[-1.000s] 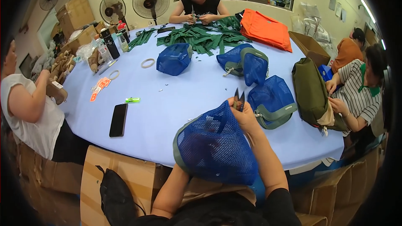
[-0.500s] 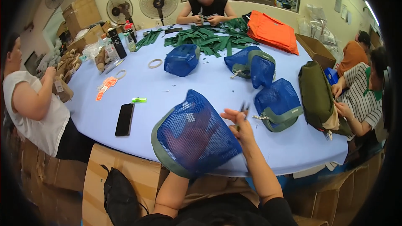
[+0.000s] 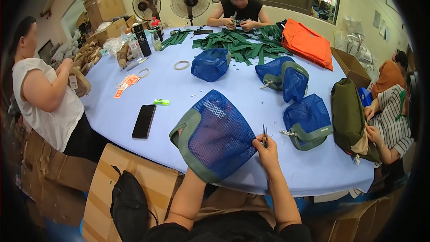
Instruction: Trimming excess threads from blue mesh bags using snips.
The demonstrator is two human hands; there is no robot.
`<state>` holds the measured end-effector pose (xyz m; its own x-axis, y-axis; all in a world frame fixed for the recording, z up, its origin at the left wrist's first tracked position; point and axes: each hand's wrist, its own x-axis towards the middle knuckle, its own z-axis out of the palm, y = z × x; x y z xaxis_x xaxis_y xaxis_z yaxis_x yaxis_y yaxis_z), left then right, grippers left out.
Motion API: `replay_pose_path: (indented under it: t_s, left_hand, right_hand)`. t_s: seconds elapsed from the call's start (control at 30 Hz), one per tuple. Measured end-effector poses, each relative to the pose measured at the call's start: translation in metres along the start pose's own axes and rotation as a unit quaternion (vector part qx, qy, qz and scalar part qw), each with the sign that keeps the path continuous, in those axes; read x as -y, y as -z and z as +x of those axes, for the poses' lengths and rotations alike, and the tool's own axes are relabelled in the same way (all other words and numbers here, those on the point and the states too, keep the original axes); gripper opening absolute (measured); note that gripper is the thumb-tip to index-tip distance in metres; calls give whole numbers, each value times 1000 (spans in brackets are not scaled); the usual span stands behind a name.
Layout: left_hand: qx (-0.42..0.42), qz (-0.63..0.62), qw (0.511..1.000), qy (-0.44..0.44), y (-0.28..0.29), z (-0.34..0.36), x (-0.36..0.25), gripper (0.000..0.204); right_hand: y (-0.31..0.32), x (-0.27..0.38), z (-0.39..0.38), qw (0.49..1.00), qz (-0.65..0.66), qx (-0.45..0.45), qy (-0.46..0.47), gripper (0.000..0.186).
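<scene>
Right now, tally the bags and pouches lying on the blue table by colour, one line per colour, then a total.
Blue mesh bags: 4, the held one, one at centre, a pair-like one, one by the right hand at
Olive green bag: 1
Orange bag: 1
Total: 6

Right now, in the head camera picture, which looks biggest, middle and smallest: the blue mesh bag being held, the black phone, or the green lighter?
1. Blue mesh bag, biggest, though closest to the camera.
2. Black phone.
3. Green lighter, smallest.
</scene>
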<state>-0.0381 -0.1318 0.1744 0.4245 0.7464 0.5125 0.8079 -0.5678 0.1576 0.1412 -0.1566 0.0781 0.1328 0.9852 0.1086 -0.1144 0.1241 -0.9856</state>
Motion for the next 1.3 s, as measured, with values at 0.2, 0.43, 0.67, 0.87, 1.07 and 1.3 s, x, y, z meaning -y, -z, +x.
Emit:
replay_pose_path:
  t_s: [0.2, 0.43, 0.67, 0.87, 1.07, 1.3]
  left_hand:
    - [-12, -61, 997, -36, -9, -32, 8, 59]
    - [-16, -134, 989, -61, -12, 16, 43, 57]
    - [90, -103, 991, -4, -66, 16, 28, 59]
    - [106, 15, 991, -79, -134, -13, 34, 57]
    - [119, -16, 989, -83, -128, -14, 35, 51]
    - [156, -81, 983, -55, -128, -9, 35, 54]
  right_hand:
    - [-4, -5, 6, 999, -49, 18, 10, 8]
    - [13, -2, 11, 994, 20, -104, 41, 15]
    - [32, 32, 24, 978, 75, -167, 99, 18]
    - [40, 40, 38, 987, 30, -131, 83, 15]
    - [31, 17, 75, 991, -63, -45, 111, 17]
    - [8, -19, 93, 979, -81, 83, 169, 34]
